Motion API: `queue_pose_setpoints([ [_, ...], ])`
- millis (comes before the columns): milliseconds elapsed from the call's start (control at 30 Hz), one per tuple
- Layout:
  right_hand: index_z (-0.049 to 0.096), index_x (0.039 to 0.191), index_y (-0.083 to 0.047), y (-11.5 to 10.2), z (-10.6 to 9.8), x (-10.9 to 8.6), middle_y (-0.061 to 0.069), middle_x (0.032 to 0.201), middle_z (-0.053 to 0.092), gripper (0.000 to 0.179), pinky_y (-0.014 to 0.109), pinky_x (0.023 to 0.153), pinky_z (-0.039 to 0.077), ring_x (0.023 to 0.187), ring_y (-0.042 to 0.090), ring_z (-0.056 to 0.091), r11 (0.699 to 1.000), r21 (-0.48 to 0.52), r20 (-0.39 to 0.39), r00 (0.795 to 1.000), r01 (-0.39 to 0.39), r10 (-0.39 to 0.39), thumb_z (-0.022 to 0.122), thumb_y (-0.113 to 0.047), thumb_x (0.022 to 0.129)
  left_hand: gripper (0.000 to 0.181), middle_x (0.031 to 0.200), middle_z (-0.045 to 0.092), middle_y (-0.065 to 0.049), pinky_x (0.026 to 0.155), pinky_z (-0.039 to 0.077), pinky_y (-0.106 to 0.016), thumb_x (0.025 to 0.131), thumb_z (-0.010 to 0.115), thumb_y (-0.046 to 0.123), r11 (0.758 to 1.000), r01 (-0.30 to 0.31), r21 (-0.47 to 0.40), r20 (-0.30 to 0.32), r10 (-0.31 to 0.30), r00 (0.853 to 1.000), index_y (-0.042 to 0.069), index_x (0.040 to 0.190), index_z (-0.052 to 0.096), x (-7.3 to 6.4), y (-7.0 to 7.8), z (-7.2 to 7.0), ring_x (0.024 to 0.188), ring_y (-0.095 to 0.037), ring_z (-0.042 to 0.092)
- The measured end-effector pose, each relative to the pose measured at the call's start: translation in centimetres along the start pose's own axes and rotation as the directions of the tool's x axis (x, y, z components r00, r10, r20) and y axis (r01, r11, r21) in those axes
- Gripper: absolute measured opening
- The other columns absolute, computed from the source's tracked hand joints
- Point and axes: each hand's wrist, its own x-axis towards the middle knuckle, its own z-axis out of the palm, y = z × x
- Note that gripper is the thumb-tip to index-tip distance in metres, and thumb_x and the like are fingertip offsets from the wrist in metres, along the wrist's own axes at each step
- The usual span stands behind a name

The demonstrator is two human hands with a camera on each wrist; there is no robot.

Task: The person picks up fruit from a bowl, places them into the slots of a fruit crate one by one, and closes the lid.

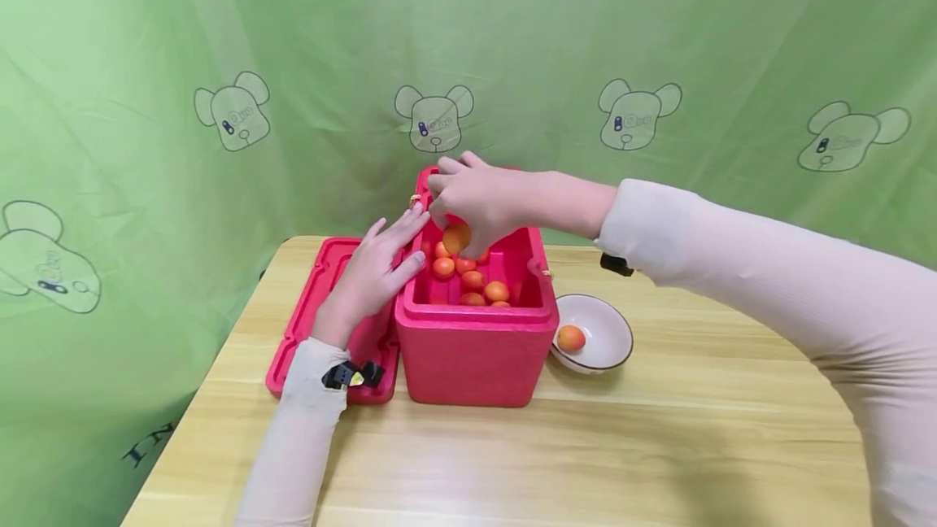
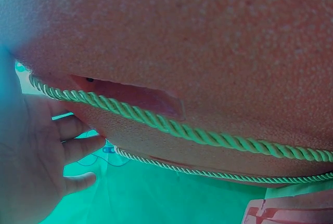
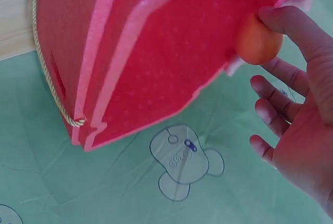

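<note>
A red foam box (image 1: 476, 364) stands uncovered on the table, with several orange apricots (image 1: 496, 291) inside. My right hand (image 1: 479, 195) reaches over the box from the right and pinches one apricot (image 3: 258, 41) between thumb and index finger. Its other fingers are spread apart in the right wrist view. Along the box's left rim rests my left hand (image 1: 372, 271), fingers extended and thumb apart. In the left wrist view, a twisted rope (image 2: 151, 117) crosses the side of the box near that hand.
Left of the box lies its red lid (image 1: 296, 348), partly under my left forearm. A white bowl (image 1: 607, 332) with a dark rim sits close to the box's right side, holding one apricot (image 1: 571, 338). Behind the wooden table (image 1: 659, 446) hangs a green printed curtain (image 1: 527, 39).
</note>
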Motion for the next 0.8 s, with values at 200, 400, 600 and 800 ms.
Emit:
queue_pose_setpoints([
  [200,0.076,0.102,-0.017,-0.5,1.3,0.4,0.007,0.118,0.064,0.036,0.049,0.102,0.040,0.120,0.025,0.049,0.998,-0.048,0.036,0.999,0.028,-0.026,0.088,-0.032,0.072,0.063,0.167,0.032,-0.008,0.129,0.012,-0.056,0.102,0.051,0.036,1.000,0.001,0.019,-0.001,-0.001,1.000,0.017,0.160,0.035,0.0,0.0,-0.2,0.156,-0.022,0.028],
  [400,0.077,0.105,-0.017,-0.9,2.3,0.3,0.008,0.118,0.065,0.041,0.050,0.102,0.041,0.120,0.025,0.050,0.997,-0.050,0.041,0.998,0.054,-0.052,0.089,-0.035,0.070,0.063,0.168,0.030,-0.006,0.128,0.013,-0.057,0.101,0.053,0.033,1.000,0.010,0.016,0.009,-0.010,1.000,0.016,0.160,0.035,-0.2,0.0,-0.2,0.156,-0.022,0.028],
  [600,0.076,0.104,-0.017,-0.8,2.5,0.2,0.008,0.117,0.065,0.038,0.048,0.100,0.040,0.117,0.025,0.050,0.996,-0.069,0.021,0.999,0.051,-0.050,0.088,-0.034,0.072,0.063,0.168,0.030,-0.005,0.128,0.012,-0.056,0.101,0.052,0.035,1.000,0.003,0.012,-0.002,-0.003,1.000,0.017,0.160,0.036,0.1,0.1,-0.3,0.156,-0.023,0.028],
  [800,0.074,0.115,-0.017,-0.8,2.7,0.0,0.009,0.122,0.063,0.049,0.052,0.103,0.041,0.121,0.026,0.050,0.995,-0.091,0.019,0.999,0.044,-0.042,0.086,-0.043,0.074,0.063,0.168,0.030,-0.006,0.129,0.012,-0.056,0.101,0.051,0.034,1.000,0.008,0.003,0.012,-0.008,1.000,0.017,0.160,0.035,-0.2,0.1,-0.2,0.157,-0.022,0.027],
])
